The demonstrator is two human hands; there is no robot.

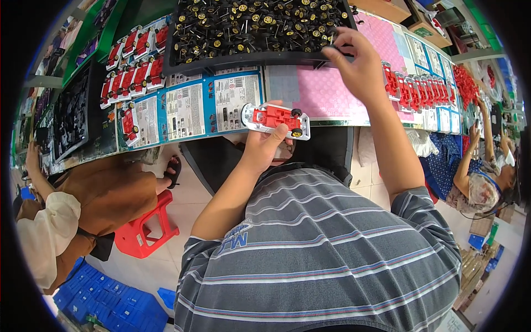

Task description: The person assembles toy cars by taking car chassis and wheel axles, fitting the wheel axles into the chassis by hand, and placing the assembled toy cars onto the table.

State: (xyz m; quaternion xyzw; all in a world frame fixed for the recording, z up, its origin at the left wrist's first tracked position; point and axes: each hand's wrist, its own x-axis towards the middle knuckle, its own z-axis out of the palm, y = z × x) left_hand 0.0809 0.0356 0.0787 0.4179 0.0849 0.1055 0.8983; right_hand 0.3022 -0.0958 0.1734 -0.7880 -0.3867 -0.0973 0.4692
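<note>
In my left hand (265,145) is a toy car (275,120), turned underside up, its red chassis set in a white body. Two black wheels with yellow hubs show at its right end; the left end shows none. My right hand (355,58) is at the right corner of a black tray (249,62), thumb and fingers curled. Whatever lies between its fingertips is too small to make out. The tray is heaped with wheel axles (251,27), black wheels with yellow hubs on thin metal rods.
Several red-and-white toy cars (126,80) stand in rows at the left, one car (130,124) nearer the edge. More red-and-white car parts (423,91) line up at the right, by a red heap (466,86). People work on both sides. A red stool (146,227) stands at the left.
</note>
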